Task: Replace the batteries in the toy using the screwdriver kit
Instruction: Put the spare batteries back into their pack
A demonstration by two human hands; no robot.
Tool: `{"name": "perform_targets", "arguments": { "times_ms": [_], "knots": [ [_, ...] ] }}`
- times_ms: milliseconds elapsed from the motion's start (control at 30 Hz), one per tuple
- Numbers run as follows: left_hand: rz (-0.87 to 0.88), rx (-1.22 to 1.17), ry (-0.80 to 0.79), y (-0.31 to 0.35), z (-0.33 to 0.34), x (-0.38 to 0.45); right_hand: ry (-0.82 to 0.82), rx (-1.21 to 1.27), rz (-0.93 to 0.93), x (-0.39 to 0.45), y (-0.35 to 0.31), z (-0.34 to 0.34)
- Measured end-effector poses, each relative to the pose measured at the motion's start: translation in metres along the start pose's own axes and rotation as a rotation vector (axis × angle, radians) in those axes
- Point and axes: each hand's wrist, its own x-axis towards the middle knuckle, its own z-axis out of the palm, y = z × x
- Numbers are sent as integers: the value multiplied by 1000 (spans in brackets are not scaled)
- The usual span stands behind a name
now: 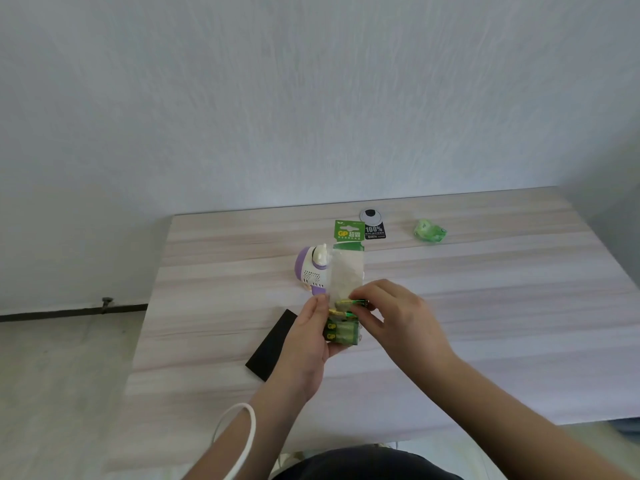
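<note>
while the pack is held up over the table (485,306), the scene reads from the left like this: a flat black case (272,344), probably the screwdriver kit, lies shut near the left edge, partly under the left wrist, within reach but not in use. just past it the left hand (308,341) is curled round the lower part of the battery pack (344,292), thumb on the near face, holding it upright so the open part faces the other hand. green cells (341,332) show through the wrap at the bottom of the pack; its green card header stands above, and the clear middle part looks already emptied. behind the pack the toy (311,271), white and purple, lies on its side on the table, close by but untouched; whether its battery door is off i cannot tell. the right hand (384,310) comes in from the right with fingertips pinched on a cell at the top of the remaining row, seemingly working it out of the wrap. farther right and back, a crumpled green wrapper (429,231) sits well apart, and a round cable port (371,215) is set in the table by the wall. my guess is the step in hand is freeing fresh cells.
</note>
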Motion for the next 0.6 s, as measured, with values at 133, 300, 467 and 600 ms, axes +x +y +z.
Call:
{"name": "perform_targets", "arguments": {
  "times_ms": [133, 300, 467, 600],
  "knots": [
    [5, 11, 1, 0, 2, -1, -31, 56, 32, 2, -1, 2],
    [-17, 17, 20, 3, 1, 2, -58, 53, 39, 4, 0, -2],
    [-40, 12, 55, 3, -2, 5, -153, 56, 105, 8, -1, -3],
    [-41, 29, 75, 3, -5, 7, -259, 100, 123, 9, 0, -2]
  ]
}}
